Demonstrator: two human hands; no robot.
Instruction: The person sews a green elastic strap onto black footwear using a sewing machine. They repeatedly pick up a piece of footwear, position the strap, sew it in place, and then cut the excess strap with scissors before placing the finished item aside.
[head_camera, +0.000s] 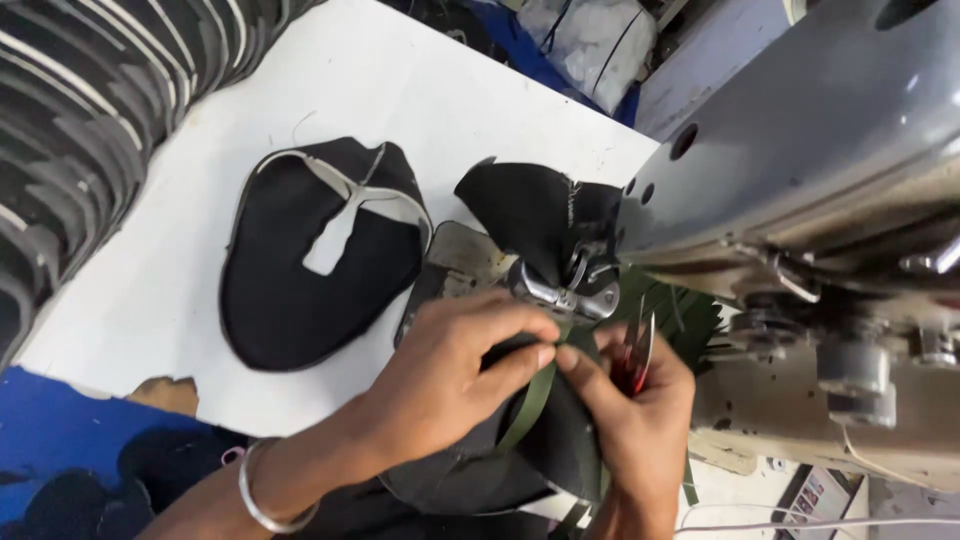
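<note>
Your left hand (450, 375) was closed in a pinch on the black fabric piece (545, 440) and the olive-green strap (528, 405) lying along it, thumb and forefinger pressing both down just in front of the presser foot (570, 290) of the grey sewing machine (800, 180). A silver bangle (262, 500) sat on that wrist. Your right hand (630, 410) met the left fingertip to fingertip on the same strap, and it also gripped red-handled thread snips (635, 355), the blades pointing up toward the machine head. The fabric piece ran from under your hands up through the foot, where its far end curled upright against the machine arm. To the left, well apart from your hands, a second black shoe upper (290, 280) with a pale edge binding and a cut-out slot lay flat on the white tabletop (330, 70). A stack of black, white-edged cut pieces (80, 110) filled the upper left corner beside the tabletop. Blue cloth (60, 430) showed at the lower left.
</note>
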